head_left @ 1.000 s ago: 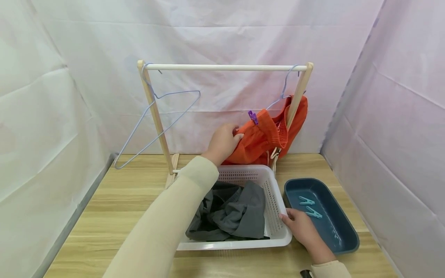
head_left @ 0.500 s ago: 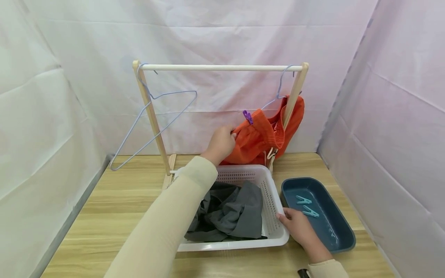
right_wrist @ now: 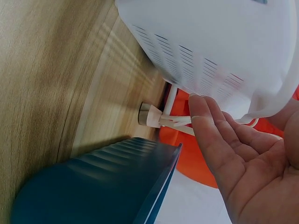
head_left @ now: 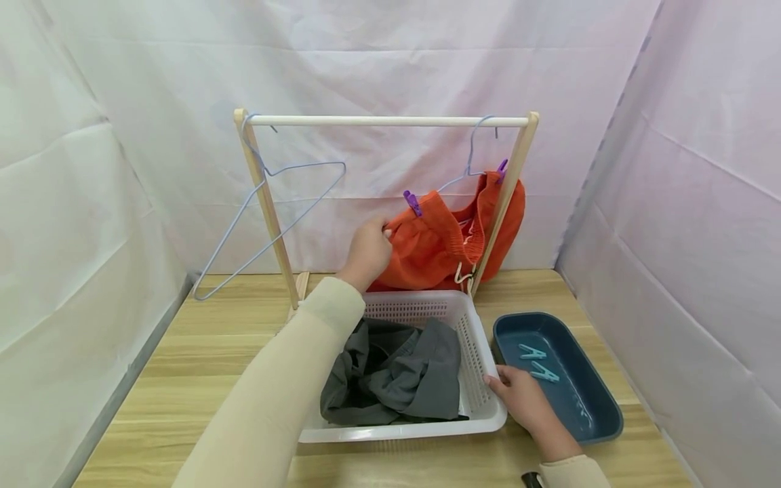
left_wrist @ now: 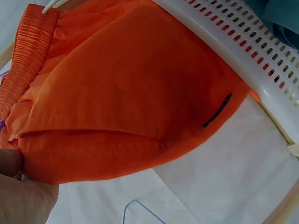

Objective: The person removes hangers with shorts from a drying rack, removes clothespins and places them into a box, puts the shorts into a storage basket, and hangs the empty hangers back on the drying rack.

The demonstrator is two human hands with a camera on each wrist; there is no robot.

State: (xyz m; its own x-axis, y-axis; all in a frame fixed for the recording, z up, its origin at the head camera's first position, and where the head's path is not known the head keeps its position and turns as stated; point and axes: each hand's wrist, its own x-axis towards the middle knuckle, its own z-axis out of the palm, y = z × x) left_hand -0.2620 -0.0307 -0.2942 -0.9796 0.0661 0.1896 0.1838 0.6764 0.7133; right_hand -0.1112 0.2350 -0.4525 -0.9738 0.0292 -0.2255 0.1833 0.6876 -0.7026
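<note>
Orange shorts with a gathered waistband hang from a blue wire hanger at the rack's right. One purple clothespin sits on the waistband's left side, another purple clothespin on its right. My left hand pinches the shorts' cloth just below the left clothespin; the left wrist view shows thumb and fingers at the edge. With my right hand I hold the white basket by its right rim, fingers along the outer wall and thumb hidden behind the rim. A dark grey garment lies crumpled inside.
The rack's white bar spans two wooden posts behind the basket. A bare blue hanger hangs at its left end. To the right, a dark blue tray holds two turquoise clothespins. White cloth walls surround the table.
My left hand has drawn the shorts to the left, and their hanger's hook has slid left along the bar. The right clothespin now shows. My right hand stays at the basket's rim.
</note>
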